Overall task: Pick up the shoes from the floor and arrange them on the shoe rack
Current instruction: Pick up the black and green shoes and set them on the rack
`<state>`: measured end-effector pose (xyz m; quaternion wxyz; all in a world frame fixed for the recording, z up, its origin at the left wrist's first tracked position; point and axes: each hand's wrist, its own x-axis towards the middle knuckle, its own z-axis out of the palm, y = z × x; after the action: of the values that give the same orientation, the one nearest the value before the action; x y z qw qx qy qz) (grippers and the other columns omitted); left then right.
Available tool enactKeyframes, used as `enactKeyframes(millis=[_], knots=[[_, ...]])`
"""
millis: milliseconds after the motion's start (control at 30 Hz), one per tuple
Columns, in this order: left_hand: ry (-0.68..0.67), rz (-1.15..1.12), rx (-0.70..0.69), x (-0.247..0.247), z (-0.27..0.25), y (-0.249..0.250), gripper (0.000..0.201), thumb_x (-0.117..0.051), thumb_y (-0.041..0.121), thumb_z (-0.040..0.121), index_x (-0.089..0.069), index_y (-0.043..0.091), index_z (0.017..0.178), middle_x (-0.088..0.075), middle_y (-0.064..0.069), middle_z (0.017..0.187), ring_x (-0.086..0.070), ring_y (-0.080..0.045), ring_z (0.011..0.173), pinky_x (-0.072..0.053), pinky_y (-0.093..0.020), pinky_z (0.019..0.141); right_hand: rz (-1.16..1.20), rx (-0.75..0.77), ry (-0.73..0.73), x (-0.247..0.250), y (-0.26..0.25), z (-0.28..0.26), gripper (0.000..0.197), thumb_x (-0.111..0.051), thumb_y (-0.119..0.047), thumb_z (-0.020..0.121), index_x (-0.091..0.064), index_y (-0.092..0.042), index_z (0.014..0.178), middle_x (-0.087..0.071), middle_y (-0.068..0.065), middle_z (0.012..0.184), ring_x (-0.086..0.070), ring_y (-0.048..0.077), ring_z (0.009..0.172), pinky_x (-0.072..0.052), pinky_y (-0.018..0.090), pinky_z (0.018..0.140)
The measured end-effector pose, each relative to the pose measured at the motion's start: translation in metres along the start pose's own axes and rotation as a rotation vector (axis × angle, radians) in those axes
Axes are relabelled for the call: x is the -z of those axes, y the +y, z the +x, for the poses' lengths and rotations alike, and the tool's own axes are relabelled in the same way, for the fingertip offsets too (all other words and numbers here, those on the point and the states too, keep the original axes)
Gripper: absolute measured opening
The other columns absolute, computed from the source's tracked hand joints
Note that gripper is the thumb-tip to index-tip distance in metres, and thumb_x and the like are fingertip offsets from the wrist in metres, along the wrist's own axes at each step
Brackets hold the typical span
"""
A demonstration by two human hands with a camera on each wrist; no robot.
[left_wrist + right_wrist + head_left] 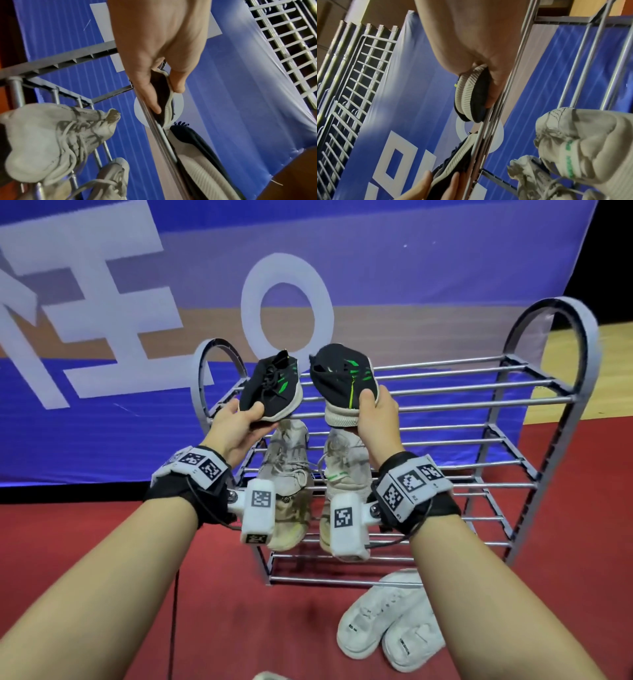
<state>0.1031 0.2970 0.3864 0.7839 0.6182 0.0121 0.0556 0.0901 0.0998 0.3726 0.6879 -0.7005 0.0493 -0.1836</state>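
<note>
My left hand grips a black shoe with green stripes by its heel end, the shoe lying on the front bars of the grey metal shoe rack's top tier. My right hand grips the matching black shoe by its heel, toe tilted up and away over the same tier. In the left wrist view the thumb and fingers pinch the shoe's ribbed pale sole against a rail. The right wrist view shows the right-hand shoe's sole beside the top rail.
A pair of worn beige sneakers sits on the middle tier under my hands. Two white shoes lie on the red floor by the rack's front right foot. A blue banner hangs behind the rack.
</note>
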Motion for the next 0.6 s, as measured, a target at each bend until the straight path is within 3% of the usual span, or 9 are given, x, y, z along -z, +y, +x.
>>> enactKeyframes(millis=[67, 133, 333, 400, 433, 500, 533, 600], knots=[[-0.007, -0.013, -0.016, 0.0, 0.002, -0.002, 0.04, -0.042, 0.002, 0.098, -0.039, 0.003, 0.138, -0.054, -0.015, 0.133, -0.062, -0.024, 0.104, -0.059, -0.029, 0.075, -0.017, 0.016, 0.012, 0.0, 0.003, 0.005, 0.023, -0.035, -0.023, 0.097, -0.048, -0.008, 0.108, -0.045, 0.016, 0.127, -0.045, 0.024, 0.11, -0.035, 0.034, 0.087], [-0.007, -0.028, -0.017, 0.001, 0.003, 0.001, 0.04, -0.043, 0.003, 0.098, -0.04, 0.004, 0.138, -0.055, -0.014, 0.131, -0.063, -0.023, 0.102, -0.059, -0.029, 0.074, -0.024, 0.013, 0.029, 0.0, 0.003, 0.007, 0.029, -0.036, -0.022, 0.098, -0.051, 0.0, 0.109, -0.048, 0.019, 0.128, -0.047, 0.031, 0.115, -0.04, 0.039, 0.093], [0.003, 0.088, -0.005, 0.003, -0.004, 0.003, 0.032, -0.048, 0.015, 0.098, -0.046, 0.006, 0.128, -0.059, -0.01, 0.122, -0.065, -0.012, 0.086, -0.059, -0.024, 0.065, 0.006, 0.022, 0.031, -0.003, 0.005, 0.008, 0.025, -0.04, -0.031, 0.093, -0.049, -0.008, 0.093, -0.053, 0.022, 0.119, -0.048, 0.035, 0.116, -0.044, 0.053, 0.096], [0.012, 0.168, -0.012, 0.003, -0.006, 0.004, 0.036, -0.049, 0.021, 0.097, -0.046, 0.009, 0.131, -0.06, -0.007, 0.118, -0.066, -0.007, 0.079, -0.059, -0.023, 0.062, 0.01, 0.002, 0.01, -0.003, 0.003, 0.006, 0.035, -0.041, -0.047, 0.085, -0.049, -0.014, 0.089, -0.053, 0.021, 0.119, -0.049, 0.036, 0.116, -0.045, 0.054, 0.096], [0.019, 0.207, -0.021, 0.003, -0.008, 0.004, 0.036, -0.049, 0.023, 0.097, -0.047, 0.011, 0.13, -0.06, -0.006, 0.116, -0.066, -0.008, 0.082, -0.059, -0.022, 0.06, 0.011, -0.012, -0.004, -0.003, 0.002, 0.006, 0.042, -0.039, -0.056, 0.077, -0.049, -0.017, 0.087, -0.053, 0.021, 0.119, -0.049, 0.036, 0.116, -0.045, 0.055, 0.095], [0.049, 0.261, -0.055, 0.001, -0.012, 0.001, 0.034, -0.047, 0.027, 0.098, -0.048, 0.012, 0.129, -0.059, -0.005, 0.118, -0.062, -0.016, 0.097, -0.058, -0.021, 0.057, -0.005, -0.036, -0.039, 0.001, 0.0, 0.004, 0.051, -0.036, -0.061, 0.072, -0.05, -0.017, 0.093, -0.052, 0.02, 0.121, -0.05, 0.036, 0.116, -0.047, 0.054, 0.094], [0.076, 0.278, -0.077, 0.0, -0.014, 0.0, 0.036, -0.047, 0.027, 0.098, -0.047, 0.012, 0.13, -0.058, -0.006, 0.12, -0.061, -0.018, 0.102, -0.057, -0.02, 0.056, -0.025, -0.047, -0.055, 0.005, -0.004, 0.004, 0.05, -0.036, -0.057, 0.079, -0.051, -0.014, 0.101, -0.052, 0.019, 0.123, -0.051, 0.035, 0.115, -0.049, 0.051, 0.091], [0.188, 0.299, -0.137, -0.004, -0.017, -0.003, 0.041, -0.05, 0.026, 0.097, -0.043, 0.011, 0.135, -0.054, -0.006, 0.121, -0.058, -0.018, 0.102, -0.056, -0.02, 0.054, -0.083, -0.055, -0.076, 0.016, -0.009, 0.007, 0.044, -0.036, -0.045, 0.092, -0.049, -0.011, 0.117, -0.05, 0.017, 0.126, -0.054, 0.033, 0.111, -0.054, 0.04, 0.072]])
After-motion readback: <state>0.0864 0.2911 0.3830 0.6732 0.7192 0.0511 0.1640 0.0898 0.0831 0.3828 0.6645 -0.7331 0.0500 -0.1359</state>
